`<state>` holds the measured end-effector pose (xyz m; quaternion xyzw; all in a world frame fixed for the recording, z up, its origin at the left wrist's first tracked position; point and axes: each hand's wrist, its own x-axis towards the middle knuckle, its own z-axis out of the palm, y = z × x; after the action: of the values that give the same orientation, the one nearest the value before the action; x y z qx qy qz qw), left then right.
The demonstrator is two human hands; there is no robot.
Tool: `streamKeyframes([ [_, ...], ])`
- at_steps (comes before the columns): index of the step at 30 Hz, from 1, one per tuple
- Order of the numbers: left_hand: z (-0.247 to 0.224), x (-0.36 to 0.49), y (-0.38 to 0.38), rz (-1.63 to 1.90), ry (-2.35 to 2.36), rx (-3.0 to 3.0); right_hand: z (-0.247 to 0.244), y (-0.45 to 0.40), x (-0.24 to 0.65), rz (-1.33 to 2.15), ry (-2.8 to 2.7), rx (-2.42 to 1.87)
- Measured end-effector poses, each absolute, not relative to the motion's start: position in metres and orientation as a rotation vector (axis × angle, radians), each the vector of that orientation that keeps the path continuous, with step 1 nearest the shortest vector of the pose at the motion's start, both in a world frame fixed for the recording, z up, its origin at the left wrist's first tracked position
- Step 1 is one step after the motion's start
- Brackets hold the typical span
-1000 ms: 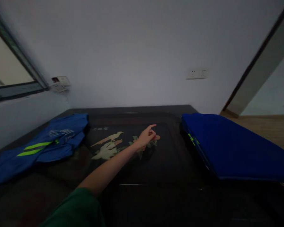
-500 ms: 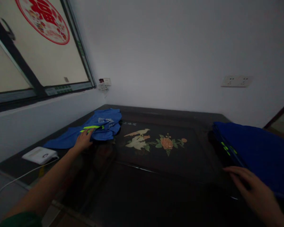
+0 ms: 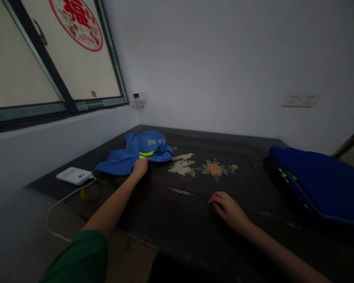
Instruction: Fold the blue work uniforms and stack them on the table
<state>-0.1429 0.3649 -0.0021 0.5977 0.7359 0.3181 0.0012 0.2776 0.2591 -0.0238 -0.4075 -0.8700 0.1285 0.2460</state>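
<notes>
On the table [image 3: 177, 224], to the left in my head view: the blue garment [image 3: 137, 146] lies rumpled, printed side up, its lime stripes [image 3: 147, 154] facing me.
My left hand [image 3: 140, 166]: fingers closed, as far as I can tell, on the garment's near edge beside those stripes; I judge that I hold it there because that edge is the part closest to me.
My right hand [image 3: 229, 208]: empty, loosely curled, well apart from the left one, over the near middle of the table; whether it touches the top I cannot tell.
Garment from my hands: just beyond the left one and touching it; from the right one, farther off and to the left, past the inlaid flower [image 3: 214, 169].
Blue folded cloth [image 3: 324, 177]: a flat pile at the right, beyond my right hand, likely put aside so that the middle has room.
White device [image 3: 73, 175]: near the left edge, close to the garment, probably there so that its cable [image 3: 51, 212] can hang down.
</notes>
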Motion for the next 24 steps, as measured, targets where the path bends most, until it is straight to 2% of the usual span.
streamKeyframes([
  [5, -0.011, -0.069, 0.351, 1.110, 1.993, 1.997, -0.020, 0.264, 0.266, 0.404, -2.369, -1.079],
  [10, -0.015, 0.002, 0.315, 1.056, 1.724, 2.151, -0.020, 0.275, 0.281, 0.446, -2.238, -1.157],
  [18, -0.025, 0.142, 0.209, 0.728, 1.267, 2.528, -0.028, 0.283, 0.369, 0.097, -2.090, -1.444],
  [22, -0.039, 0.164, 0.162, 0.583, 0.861, 2.660, -0.045, 0.265, 0.413, 0.158, -2.118, -1.468],
  [24, -0.042, 0.159, 0.146, 0.577, 0.803, 2.637, -0.051, 0.254, 0.425, 0.198, -2.098, -1.409],
])
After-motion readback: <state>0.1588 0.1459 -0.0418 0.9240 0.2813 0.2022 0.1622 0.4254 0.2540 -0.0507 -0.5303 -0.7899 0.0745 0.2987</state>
